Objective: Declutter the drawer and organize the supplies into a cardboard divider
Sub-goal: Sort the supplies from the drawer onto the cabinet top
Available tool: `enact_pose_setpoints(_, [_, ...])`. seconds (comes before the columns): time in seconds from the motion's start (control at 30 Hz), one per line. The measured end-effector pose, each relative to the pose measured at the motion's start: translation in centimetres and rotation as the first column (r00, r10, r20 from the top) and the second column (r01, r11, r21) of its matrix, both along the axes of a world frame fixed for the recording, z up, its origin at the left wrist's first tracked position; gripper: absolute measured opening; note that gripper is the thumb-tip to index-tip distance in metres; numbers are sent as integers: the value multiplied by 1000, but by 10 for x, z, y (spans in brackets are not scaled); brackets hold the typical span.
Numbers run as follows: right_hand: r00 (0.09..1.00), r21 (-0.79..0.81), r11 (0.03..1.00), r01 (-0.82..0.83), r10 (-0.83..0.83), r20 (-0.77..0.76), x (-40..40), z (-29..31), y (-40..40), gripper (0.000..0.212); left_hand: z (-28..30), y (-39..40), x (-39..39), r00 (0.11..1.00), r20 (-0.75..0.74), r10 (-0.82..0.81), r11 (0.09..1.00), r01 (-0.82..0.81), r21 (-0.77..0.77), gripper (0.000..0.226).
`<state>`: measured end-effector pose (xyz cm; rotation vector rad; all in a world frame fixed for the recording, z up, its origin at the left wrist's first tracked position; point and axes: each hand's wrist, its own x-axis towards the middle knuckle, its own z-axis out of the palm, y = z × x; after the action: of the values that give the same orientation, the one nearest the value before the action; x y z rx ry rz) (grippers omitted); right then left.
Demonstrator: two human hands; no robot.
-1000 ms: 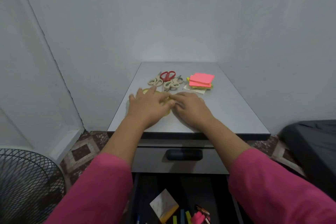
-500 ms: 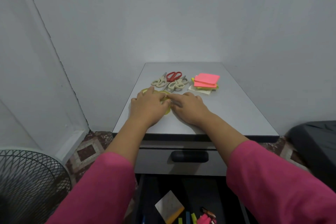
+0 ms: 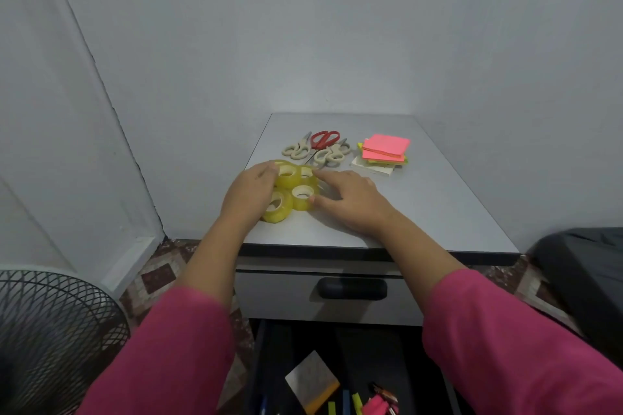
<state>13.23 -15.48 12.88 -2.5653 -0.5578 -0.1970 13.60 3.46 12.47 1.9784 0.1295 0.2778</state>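
Glossy translucent tape rolls, matt desktop

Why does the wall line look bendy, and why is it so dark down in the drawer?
In the head view, the wide-angle lens bows the wall line near the left edge; the light reaches the desk top, so the tape rolls show clearly, while the open drawer below lies in shadow; the pink sleeves at the bottom look soft and blurred.

The table is bare along its right side and front right corner, so a hand could pass there. The back is blocked by scissors and sticky notes; tape rolls crowd the left front. Walls close in behind and left. A fan stands low on the left.
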Motion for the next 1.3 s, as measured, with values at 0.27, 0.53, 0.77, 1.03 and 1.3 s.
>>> enact_pose_setpoints(0.27, [999,-10,1000,14,-14,34,0,0,1,53,-4,4,0,999,10,-45,999,45,-18,37])
enact_pose_setpoints(0.53, [999,-40,999,6,-4,54,5,-3,1,51,-7,5,2,998,39,-45,997,42,70,37])
enact_pose_setpoints(0.77, [998,-43,999,9,-6,62,6,-4,0,53,-4,4,-4,991,133,16,996,-27,86,37])
enact_pose_setpoints(1.03, [1000,127,992,20,-22,11,2,0,-1,45,-6,-1,-36,970,242,3,983,-47,179,4])
enact_pose_setpoints(1.3, [995,167,986,-2,-14,94,5,-5,-1,21,-5,-2,-48,936,256,-244,933,154,325,23])
